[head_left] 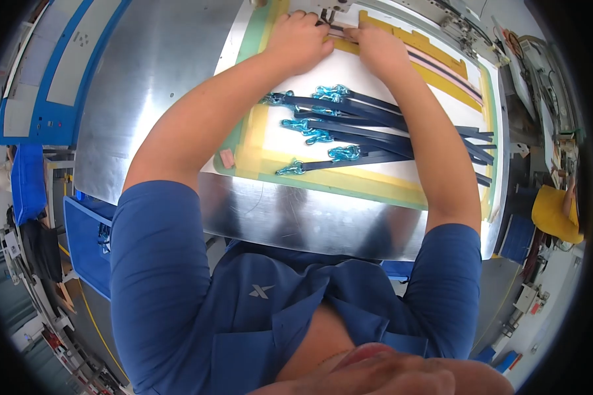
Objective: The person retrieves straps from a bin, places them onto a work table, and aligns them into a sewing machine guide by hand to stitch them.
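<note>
A dark strap (337, 29) lies along a slot in a yellow template (415, 41), with a pink strip running beside it. My left hand (300, 43) is closed with its fingertips at the strap's left end, just by the metal machine foot (327, 14). Curled fingers of my right hand (381, 51) press on the strap a little further right. What lies under both sets of fingertips is partly hidden. Below my hands several navy straps (369, 117) with shiny blue-wrapped metal hooks (317, 135) are piled on the white surface, partly behind my right forearm.
Yellow and green tape (250, 141) borders the white work surface. A pink block (227, 158) sits at its lower left corner. Machine parts (471, 36) stand along the back right. A blue bin (89, 243) is at the left; a person in yellow (553, 214) is at the right.
</note>
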